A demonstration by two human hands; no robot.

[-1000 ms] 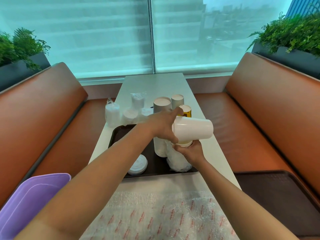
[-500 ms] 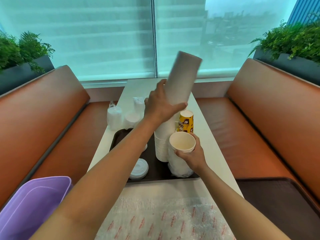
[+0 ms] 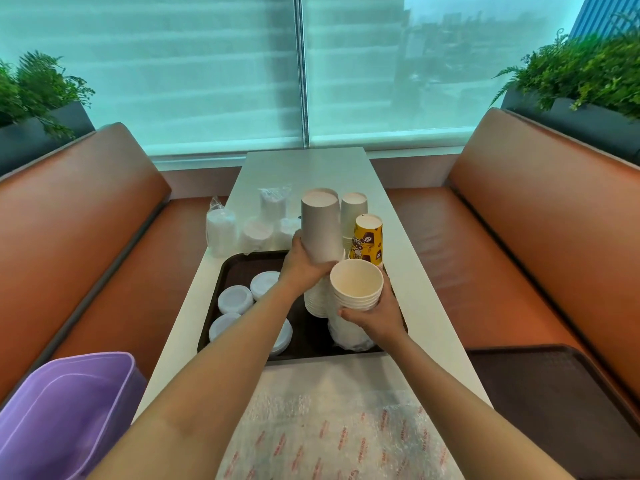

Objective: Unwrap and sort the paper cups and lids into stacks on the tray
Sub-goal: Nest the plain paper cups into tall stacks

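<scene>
- At frame centre, over the tray (image 3: 239, 265), our left hand (image 3: 304, 268) grips an inverted cup stack (image 3: 320, 226).
- Our right hand (image 3: 375, 315) grips upright cups (image 3: 356, 289).
- A crooked landing could topple stacks.

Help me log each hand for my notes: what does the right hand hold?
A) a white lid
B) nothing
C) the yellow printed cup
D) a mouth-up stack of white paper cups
D: the right hand grips a mouth-up stack of white paper cups over the tray, open rim facing the camera.
</scene>
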